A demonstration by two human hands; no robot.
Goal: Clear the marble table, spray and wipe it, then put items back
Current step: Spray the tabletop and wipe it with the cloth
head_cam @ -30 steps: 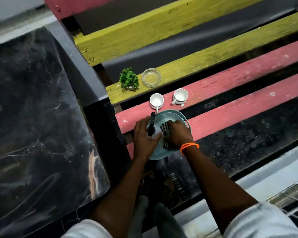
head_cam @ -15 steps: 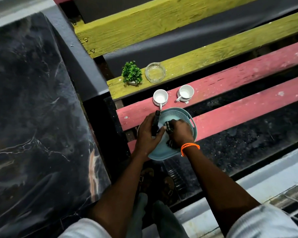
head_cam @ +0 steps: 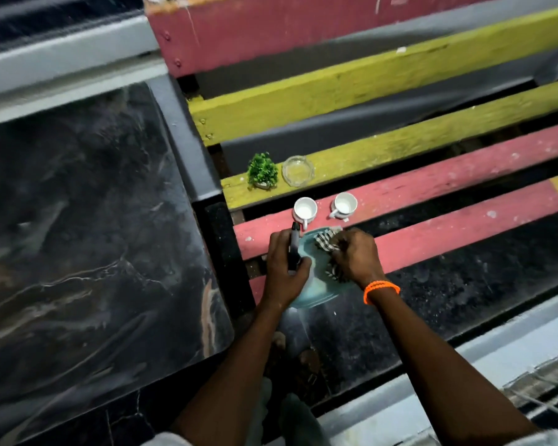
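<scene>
A dark marble table (head_cam: pixel 87 252) fills the left of the view, bare on top. On the painted slat bench to its right lies a pale teal tray (head_cam: pixel 316 284). My left hand (head_cam: pixel 285 268) is over the tray, shut on a spray bottle with a black nozzle (head_cam: pixel 293 249). My right hand (head_cam: pixel 356 252), with an orange wristband, is shut on a checked black-and-white cloth (head_cam: pixel 326 241) at the tray. Behind the tray stand two white cups (head_cam: pixel 305 209) (head_cam: pixel 344 204), a small green plant (head_cam: pixel 262 170) and a glass ashtray (head_cam: pixel 297 170).
The bench has red and yellow slats (head_cam: pixel 432 185) with dark gaps between them. A black metal frame (head_cam: pixel 187 140) edges the table beside the bench. A pale kerb (head_cam: pixel 496 342) runs along the lower right. My legs show below the tray.
The view has shifted, so the bench and table sit lower in frame. My right hand has lifted the cloth toward the tray's far edge. My left hand stays on the bottle.
</scene>
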